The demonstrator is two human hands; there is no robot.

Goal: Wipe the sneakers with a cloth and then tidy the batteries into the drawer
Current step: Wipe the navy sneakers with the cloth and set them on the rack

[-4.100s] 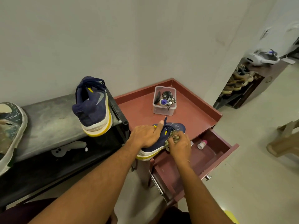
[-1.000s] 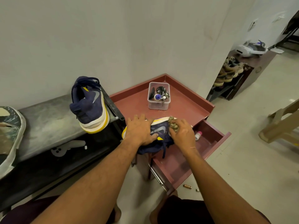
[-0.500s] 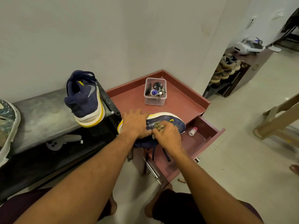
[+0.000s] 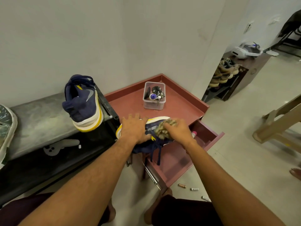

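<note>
Since the cloth [image 4: 162, 130] got swept to the toe, the sneaker [image 4: 150, 127] at the worktop's [image 4: 179, 110] front edge is probably nearly done. It's pinned by flat left fingers [image 4: 129, 119], cloth bunched in curled right fingers [image 4: 171, 126] — batteries [image 4: 182, 186] left on the floor [image 4: 244, 160].

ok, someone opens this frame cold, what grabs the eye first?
Dead centre, the left hand presses a navy sneaker onto the red cabinet while the right hand holds a crumpled cloth against it. The second sneaker stands on end on the grey bench at left. Loose batteries lie on the floor beside the open drawer.
</note>
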